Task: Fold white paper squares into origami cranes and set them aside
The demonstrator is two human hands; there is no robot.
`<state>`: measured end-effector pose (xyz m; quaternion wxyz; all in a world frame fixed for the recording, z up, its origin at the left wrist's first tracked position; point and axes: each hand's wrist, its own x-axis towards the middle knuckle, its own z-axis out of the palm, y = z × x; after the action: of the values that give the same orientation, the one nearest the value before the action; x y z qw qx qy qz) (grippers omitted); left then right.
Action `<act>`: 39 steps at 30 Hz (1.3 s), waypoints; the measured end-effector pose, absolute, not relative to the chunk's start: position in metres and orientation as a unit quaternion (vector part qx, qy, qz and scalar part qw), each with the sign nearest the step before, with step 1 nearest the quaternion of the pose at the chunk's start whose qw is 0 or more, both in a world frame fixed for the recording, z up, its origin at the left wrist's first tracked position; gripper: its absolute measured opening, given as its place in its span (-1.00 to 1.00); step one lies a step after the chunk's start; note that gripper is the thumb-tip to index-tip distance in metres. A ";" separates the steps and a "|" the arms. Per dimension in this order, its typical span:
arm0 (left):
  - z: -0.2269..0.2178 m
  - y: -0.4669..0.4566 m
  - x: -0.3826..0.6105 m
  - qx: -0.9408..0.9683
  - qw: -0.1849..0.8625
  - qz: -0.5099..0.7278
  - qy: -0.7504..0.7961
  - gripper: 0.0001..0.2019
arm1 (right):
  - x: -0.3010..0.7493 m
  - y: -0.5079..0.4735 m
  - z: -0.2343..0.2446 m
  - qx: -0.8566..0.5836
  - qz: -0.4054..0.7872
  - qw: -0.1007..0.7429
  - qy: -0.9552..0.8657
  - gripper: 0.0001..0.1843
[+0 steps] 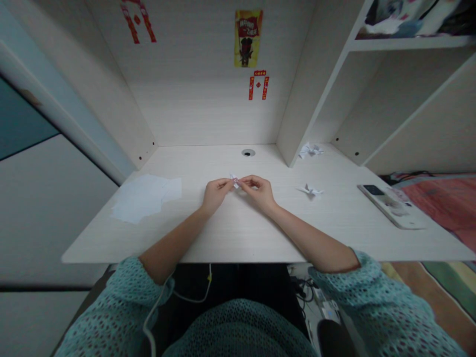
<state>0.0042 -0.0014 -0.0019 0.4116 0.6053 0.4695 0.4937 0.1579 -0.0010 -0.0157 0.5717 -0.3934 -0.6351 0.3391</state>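
Observation:
Between my two hands, just above the middle of the white desk, is a small piece of folded white paper (234, 181). My left hand (216, 193) pinches its left side with thumb and fingertips. From the right, my right hand (259, 192) pinches the other side, fingers bent. The fingertips cover part of the paper, so its full shape is hidden. To the right of my hands lies a folded paper crane (311, 191). Several more folded white paper pieces (311, 150) sit farther back, by the divider. A pile of white paper sheets (145, 197) spreads on the left.
The white desk (223, 238) runs into a back panel with red and yellow stickers (248, 38). An upright divider (316, 94) stands at the back right. A white phone (392, 207) lies near the right edge. A white cable (193, 299) hangs below the front edge.

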 end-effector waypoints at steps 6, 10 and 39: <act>0.000 -0.002 0.006 0.601 0.412 0.486 0.483 -0.65 | 0.158 -0.001 -0.016 -0.382 0.349 0.566 -0.642 -0.62; 0.001 -0.002 0.006 0.600 0.420 0.485 0.477 -0.69 | 0.160 0.003 -0.018 -0.383 0.350 0.561 -0.645 -0.60; -0.004 0.003 0.000 0.580 0.386 0.515 0.499 -0.64 | 0.161 0.008 -0.022 -0.391 0.378 0.523 -0.657 -0.63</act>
<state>-0.0003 0.0030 -0.0044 0.3861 0.5799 0.4994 0.5150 0.1608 0.0076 -0.0221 0.5232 -0.3906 -0.6566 0.3775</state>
